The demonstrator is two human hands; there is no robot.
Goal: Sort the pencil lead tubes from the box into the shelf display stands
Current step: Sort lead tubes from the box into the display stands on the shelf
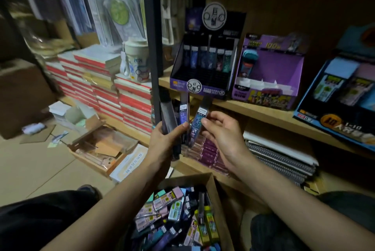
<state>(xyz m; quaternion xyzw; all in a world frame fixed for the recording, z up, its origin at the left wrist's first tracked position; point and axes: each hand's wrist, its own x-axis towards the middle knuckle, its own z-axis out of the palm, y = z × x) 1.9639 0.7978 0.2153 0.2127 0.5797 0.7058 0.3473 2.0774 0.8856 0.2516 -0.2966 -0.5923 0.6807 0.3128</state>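
My left hand (pixel 168 141) grips a fan of several dark pencil lead tubes (pixel 172 116) held upright in front of the shelf. My right hand (pixel 221 135) pinches one blue tube (pixel 197 123) with a constellation print at the right side of that fan. Below my arms, a cardboard box (pixel 215 196) holds a heap of mixed lead tubes in pink, teal, yellow and dark blue. On the shelf above stands a black and purple display stand (pixel 205 86) with a row of dark tubes in its back tier.
A purple display stand (pixel 267 96) and a blue one (pixel 332 116) sit further right on the wooden shelf (pixel 263 112). A black metal upright (pixel 154 47) rises just left of my hands. Stacked red notebooks, a cup and open boxes lie on the left.
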